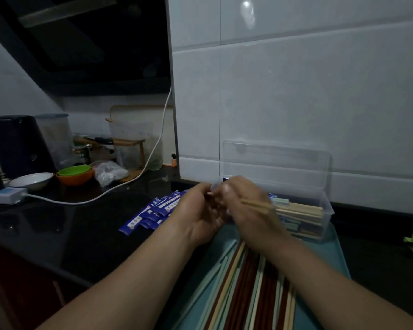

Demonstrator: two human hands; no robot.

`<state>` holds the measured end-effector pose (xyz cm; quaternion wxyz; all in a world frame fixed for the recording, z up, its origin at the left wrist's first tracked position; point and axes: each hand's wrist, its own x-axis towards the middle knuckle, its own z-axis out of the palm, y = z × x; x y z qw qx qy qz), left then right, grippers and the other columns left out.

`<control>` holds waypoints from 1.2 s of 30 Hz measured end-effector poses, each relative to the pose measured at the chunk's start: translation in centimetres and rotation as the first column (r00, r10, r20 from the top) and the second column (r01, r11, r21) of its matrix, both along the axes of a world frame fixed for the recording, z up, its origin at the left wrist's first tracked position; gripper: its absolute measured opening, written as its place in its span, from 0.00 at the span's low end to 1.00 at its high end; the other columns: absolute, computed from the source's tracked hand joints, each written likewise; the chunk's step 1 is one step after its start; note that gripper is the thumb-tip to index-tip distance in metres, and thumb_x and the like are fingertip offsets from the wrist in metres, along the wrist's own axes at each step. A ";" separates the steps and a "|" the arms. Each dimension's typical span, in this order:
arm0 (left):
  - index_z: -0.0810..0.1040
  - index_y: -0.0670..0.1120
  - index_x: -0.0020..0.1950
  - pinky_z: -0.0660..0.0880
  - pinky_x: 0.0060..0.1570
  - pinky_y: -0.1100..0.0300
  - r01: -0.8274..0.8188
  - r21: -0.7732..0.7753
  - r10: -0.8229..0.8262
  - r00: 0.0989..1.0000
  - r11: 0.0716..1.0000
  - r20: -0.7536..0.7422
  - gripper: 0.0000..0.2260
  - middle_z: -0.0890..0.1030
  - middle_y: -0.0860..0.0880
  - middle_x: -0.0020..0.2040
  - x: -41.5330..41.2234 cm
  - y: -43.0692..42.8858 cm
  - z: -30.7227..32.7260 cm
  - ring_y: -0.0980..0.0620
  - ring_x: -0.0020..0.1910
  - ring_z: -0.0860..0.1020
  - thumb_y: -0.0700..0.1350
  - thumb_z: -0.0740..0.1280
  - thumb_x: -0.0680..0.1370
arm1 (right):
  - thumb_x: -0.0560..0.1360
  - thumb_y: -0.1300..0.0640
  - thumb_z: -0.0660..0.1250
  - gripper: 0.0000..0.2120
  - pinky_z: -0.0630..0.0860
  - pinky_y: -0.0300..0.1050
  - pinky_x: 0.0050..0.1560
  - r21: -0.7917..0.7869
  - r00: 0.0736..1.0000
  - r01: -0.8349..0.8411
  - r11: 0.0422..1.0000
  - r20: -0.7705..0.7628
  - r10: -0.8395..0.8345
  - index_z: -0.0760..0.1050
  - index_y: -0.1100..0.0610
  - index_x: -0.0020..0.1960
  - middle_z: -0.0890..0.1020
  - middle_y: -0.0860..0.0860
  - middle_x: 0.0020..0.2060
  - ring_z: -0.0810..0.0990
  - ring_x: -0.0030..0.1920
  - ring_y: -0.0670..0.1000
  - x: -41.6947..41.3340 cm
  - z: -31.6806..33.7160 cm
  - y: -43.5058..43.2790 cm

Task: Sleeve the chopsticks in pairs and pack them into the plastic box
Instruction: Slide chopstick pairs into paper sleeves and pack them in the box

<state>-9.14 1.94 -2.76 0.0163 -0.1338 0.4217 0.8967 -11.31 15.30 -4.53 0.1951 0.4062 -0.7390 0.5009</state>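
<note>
Single head view, wide-angle, worn high, facing forward and down over both forearms onto the dark bench (81, 222). Close range: left hand (198, 213) and right hand (250, 210) mid-frame, tiled wall (296, 91) just behind.

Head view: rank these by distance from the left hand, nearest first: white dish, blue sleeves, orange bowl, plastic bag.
1. Blue sleeves, on the counter just left of the left hand.
2. Plastic bag, farther left and back.
3. Orange bowl, left of the bag.
4. White dish, farthest left.
</note>
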 end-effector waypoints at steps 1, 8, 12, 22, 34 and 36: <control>0.76 0.46 0.45 0.72 0.27 0.63 -0.035 0.006 0.035 0.999 0.999 -0.007 0.11 0.74 0.49 0.33 -0.1 0.1 -0.2 0.54 0.28 0.72 0.46 0.58 0.83 | 0.87 0.49 0.58 0.17 0.79 0.49 0.42 -0.137 0.992 0.032 0.990 0.123 -0.015 0.82 0.51 0.48 0.82 0.46 0.39 0.81 0.39 0.47 -0.2 0.1 0.1; 0.77 0.43 0.49 0.64 0.23 0.65 -0.247 -0.351 0.270 0.963 0.903 0.017 0.10 0.75 0.48 0.30 1.5 -0.4 0.0 0.55 0.25 0.69 0.45 0.60 0.86 | 0.87 0.47 0.56 0.27 0.68 0.40 0.25 -0.497 0.890 0.165 0.852 0.447 0.088 0.78 0.66 0.42 0.75 0.55 0.27 0.70 0.25 0.50 -0.9 1.2 0.7; 0.75 0.44 0.46 0.60 0.22 0.63 -0.147 -0.523 0.176 0.984 0.840 0.007 0.13 0.75 0.49 0.29 2.3 0.3 -0.3 0.53 0.25 0.68 0.49 0.57 0.86 | 0.87 0.49 0.59 0.21 0.69 0.40 0.25 -0.420 0.905 0.091 0.903 0.413 0.101 0.77 0.62 0.43 0.75 0.55 0.28 0.72 0.26 0.51 -1.2 0.8 0.4; 0.78 0.43 0.49 0.68 0.32 0.59 -0.056 -0.794 -0.133 0.976 0.606 -0.170 0.19 0.79 0.44 0.38 3.8 0.4 -1.3 0.51 0.31 0.73 0.49 0.52 0.88 | 0.85 0.47 0.63 0.16 0.69 0.46 0.30 -0.238 0.876 -0.070 0.969 0.449 0.174 0.74 0.55 0.43 0.80 0.57 0.32 0.75 0.30 0.56 -2.1 -0.9 -0.3; 0.77 0.48 0.56 0.78 0.54 0.48 -0.106 -0.959 0.101 0.986 -0.263 -0.136 0.08 0.80 0.47 0.55 1.0 -7.9 -2.5 0.48 0.52 0.78 0.51 0.66 0.82 | 0.84 0.41 0.61 0.24 0.70 0.46 0.35 0.140 0.934 0.174 0.975 0.290 -0.208 0.70 0.61 0.40 0.76 0.51 0.28 0.75 0.31 0.51 -2.2 -1.4 0.0; 0.77 0.48 0.56 0.76 0.48 0.51 0.035 -0.942 0.120 0.993 -0.335 -0.006 0.12 0.80 0.47 0.55 0.1 -8.4 -2.7 0.46 0.51 0.78 0.54 0.67 0.80 | 0.84 0.43 0.62 0.24 0.68 0.47 0.36 0.143 0.939 0.190 0.971 0.262 -0.222 0.68 0.58 0.36 0.73 0.47 0.25 0.72 0.29 0.46 -2.5 -1.5 0.0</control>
